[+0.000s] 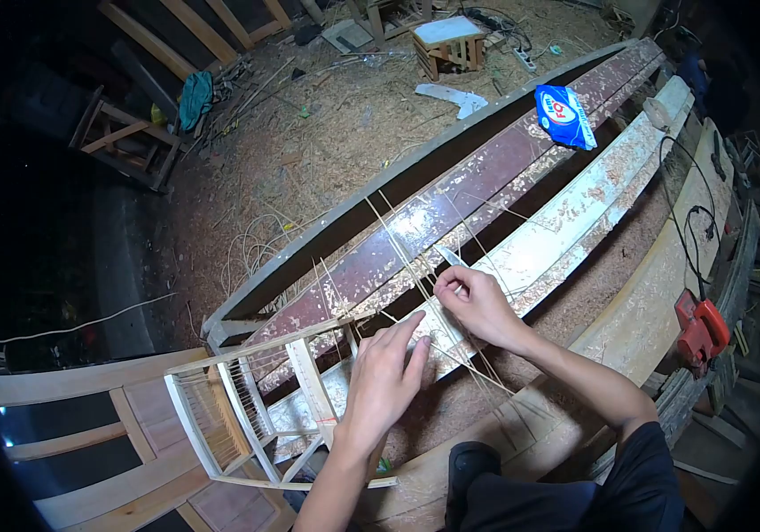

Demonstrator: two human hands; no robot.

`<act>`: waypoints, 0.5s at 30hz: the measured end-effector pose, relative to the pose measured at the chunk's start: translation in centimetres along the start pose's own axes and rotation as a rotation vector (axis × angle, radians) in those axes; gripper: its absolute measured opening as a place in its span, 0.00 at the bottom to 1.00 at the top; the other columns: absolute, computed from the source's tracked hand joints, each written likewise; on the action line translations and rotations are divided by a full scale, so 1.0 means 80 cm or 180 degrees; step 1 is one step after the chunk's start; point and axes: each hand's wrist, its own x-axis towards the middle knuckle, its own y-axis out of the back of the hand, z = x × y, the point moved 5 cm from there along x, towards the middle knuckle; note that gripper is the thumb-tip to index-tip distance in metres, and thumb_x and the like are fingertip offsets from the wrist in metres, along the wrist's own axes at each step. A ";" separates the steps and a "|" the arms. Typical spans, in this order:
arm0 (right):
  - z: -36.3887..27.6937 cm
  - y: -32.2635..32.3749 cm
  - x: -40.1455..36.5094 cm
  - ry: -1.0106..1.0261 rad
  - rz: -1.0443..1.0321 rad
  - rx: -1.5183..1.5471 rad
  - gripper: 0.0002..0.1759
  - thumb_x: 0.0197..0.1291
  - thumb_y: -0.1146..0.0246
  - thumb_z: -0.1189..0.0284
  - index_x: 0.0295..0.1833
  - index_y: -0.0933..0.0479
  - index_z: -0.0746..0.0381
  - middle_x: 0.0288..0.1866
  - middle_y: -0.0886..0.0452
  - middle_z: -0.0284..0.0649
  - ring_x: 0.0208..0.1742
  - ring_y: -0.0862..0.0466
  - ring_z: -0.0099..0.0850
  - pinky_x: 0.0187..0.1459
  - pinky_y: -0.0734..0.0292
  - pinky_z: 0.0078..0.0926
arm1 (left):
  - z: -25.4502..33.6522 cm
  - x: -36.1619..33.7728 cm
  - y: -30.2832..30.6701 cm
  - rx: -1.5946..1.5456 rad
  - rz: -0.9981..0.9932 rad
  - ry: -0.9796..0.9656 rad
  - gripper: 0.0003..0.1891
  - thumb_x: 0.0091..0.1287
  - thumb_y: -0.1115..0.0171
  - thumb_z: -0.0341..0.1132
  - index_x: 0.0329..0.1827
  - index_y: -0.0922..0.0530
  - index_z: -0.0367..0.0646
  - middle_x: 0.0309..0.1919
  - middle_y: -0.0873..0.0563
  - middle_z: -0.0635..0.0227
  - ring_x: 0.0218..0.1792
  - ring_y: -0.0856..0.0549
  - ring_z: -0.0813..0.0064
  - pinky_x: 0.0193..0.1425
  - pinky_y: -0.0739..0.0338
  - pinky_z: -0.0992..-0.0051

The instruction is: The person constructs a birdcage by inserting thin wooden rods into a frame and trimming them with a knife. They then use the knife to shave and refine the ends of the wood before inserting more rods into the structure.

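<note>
My left hand (pixel 386 368) is at the right end of a pale wooden frame (pixel 311 381) strung with thin rods, its fingers stretched out and slightly apart. To its right, my right hand (pixel 477 306) has its fingers curled into a pinch. A pale pointed piece, perhaps a blade (pixel 451 256), sticks out beyond these fingers. Several thin strips (pixel 395 239) lie across the boards beneath and beside both hands. Under them runs a white board (pixel 548 226) speckled with shavings, next to a reddish-brown board (pixel 477 182).
A blue packet (pixel 564 116) lies on the boards at the upper right. At the right are a red power tool (pixel 702 330) and its black cable. A small wooden stool (pixel 447 44) stands at the back on shaving-covered ground. Wooden panels (pixel 87 443) lie at the lower left.
</note>
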 end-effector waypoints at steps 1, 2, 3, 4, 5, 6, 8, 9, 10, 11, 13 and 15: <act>-0.002 0.003 -0.003 0.0002 0.0028 -0.0004 0.10 0.65 0.36 0.69 0.41 0.19 0.65 0.29 0.17 0.36 0.25 0.23 0.21 0.30 0.27 0.25 | 0.000 0.000 -0.001 -0.0030 -0.0003 0.0001 0.19 0.73 0.41 0.38 0.63 0.22 0.39 0.54 0.15 0.48 0.55 0.17 0.50 0.64 0.28 0.60; -0.006 0.005 -0.006 0.0063 -0.0018 0.0163 0.09 0.66 0.36 0.69 0.42 0.19 0.65 0.29 0.17 0.35 0.26 0.23 0.20 0.30 0.27 0.23 | -0.001 0.001 -0.002 -0.0060 -0.0007 0.0001 0.19 0.73 0.41 0.38 0.63 0.22 0.39 0.54 0.15 0.48 0.56 0.17 0.50 0.64 0.27 0.60; -0.009 0.006 -0.010 0.0127 -0.0061 0.0329 0.09 0.67 0.36 0.69 0.43 0.19 0.65 0.29 0.18 0.34 0.26 0.24 0.18 0.30 0.27 0.22 | -0.001 0.001 -0.003 -0.0061 -0.0015 -0.0031 0.19 0.73 0.41 0.38 0.63 0.22 0.39 0.54 0.15 0.48 0.56 0.17 0.50 0.64 0.27 0.60; -0.011 0.008 -0.014 0.0249 -0.0038 0.0369 0.09 0.68 0.36 0.70 0.45 0.19 0.66 0.28 0.19 0.31 0.26 0.26 0.15 0.29 0.29 0.19 | -0.003 0.001 -0.004 -0.0080 -0.0035 -0.0042 0.19 0.73 0.41 0.38 0.63 0.22 0.39 0.54 0.15 0.48 0.56 0.17 0.48 0.64 0.26 0.60; -0.014 0.011 -0.018 0.0254 -0.0008 0.0363 0.09 0.68 0.36 0.70 0.45 0.19 0.66 0.28 0.19 0.31 0.26 0.26 0.15 0.29 0.29 0.19 | -0.004 0.001 -0.005 -0.0098 -0.0054 -0.0052 0.19 0.73 0.41 0.38 0.63 0.22 0.39 0.54 0.15 0.47 0.56 0.16 0.47 0.63 0.25 0.60; -0.018 0.015 -0.023 0.0289 0.0060 0.0444 0.09 0.68 0.36 0.71 0.45 0.19 0.66 0.28 0.19 0.31 0.26 0.27 0.14 0.28 0.29 0.19 | -0.002 0.001 -0.004 -0.0052 -0.0026 -0.0111 0.19 0.73 0.41 0.38 0.63 0.22 0.38 0.53 0.14 0.47 0.55 0.15 0.48 0.62 0.24 0.61; -0.020 0.020 -0.031 0.0219 0.0098 0.0628 0.09 0.67 0.34 0.73 0.46 0.19 0.67 0.27 0.21 0.29 0.25 0.29 0.12 0.26 0.32 0.17 | -0.006 0.001 -0.009 -0.0126 -0.0030 -0.0198 0.19 0.73 0.41 0.37 0.63 0.22 0.38 0.53 0.14 0.47 0.55 0.15 0.49 0.62 0.24 0.61; -0.019 0.025 -0.034 0.0232 0.0128 0.0617 0.09 0.67 0.34 0.73 0.46 0.19 0.67 0.27 0.21 0.29 0.25 0.29 0.12 0.26 0.32 0.17 | -0.005 0.000 -0.010 -0.0201 -0.0031 -0.0255 0.19 0.73 0.40 0.37 0.63 0.22 0.38 0.53 0.14 0.47 0.55 0.15 0.50 0.62 0.24 0.62; -0.015 0.028 -0.037 0.0146 -0.0002 0.0583 0.09 0.67 0.34 0.73 0.47 0.19 0.68 0.27 0.21 0.28 0.25 0.30 0.12 0.26 0.33 0.16 | -0.002 -0.002 -0.009 -0.0258 -0.0055 -0.0265 0.19 0.74 0.40 0.37 0.64 0.22 0.38 0.53 0.13 0.49 0.56 0.14 0.56 0.62 0.24 0.64; -0.012 0.030 -0.041 0.0058 -0.0128 0.0548 0.09 0.67 0.34 0.73 0.47 0.19 0.68 0.26 0.22 0.28 0.25 0.30 0.11 0.26 0.33 0.16 | 0.001 -0.003 -0.009 -0.0264 -0.0059 -0.0304 0.19 0.74 0.40 0.37 0.64 0.22 0.38 0.53 0.13 0.49 0.56 0.14 0.56 0.62 0.24 0.64; -0.010 0.035 -0.048 -0.0010 -0.0194 0.0674 0.09 0.67 0.34 0.73 0.47 0.19 0.68 0.30 0.21 0.28 0.27 0.29 0.11 0.28 0.32 0.14 | 0.005 -0.004 -0.008 -0.0589 -0.0101 -0.0200 0.19 0.74 0.41 0.36 0.64 0.23 0.38 0.53 0.13 0.52 0.56 0.14 0.61 0.62 0.23 0.67; -0.014 0.038 -0.055 0.0210 -0.0235 0.1315 0.09 0.67 0.34 0.73 0.48 0.19 0.68 0.34 0.20 0.29 0.32 0.27 0.12 0.33 0.29 0.15 | 0.009 -0.005 -0.006 -0.0691 -0.0152 -0.0155 0.19 0.74 0.41 0.34 0.65 0.23 0.38 0.53 0.13 0.54 0.56 0.14 0.65 0.62 0.24 0.68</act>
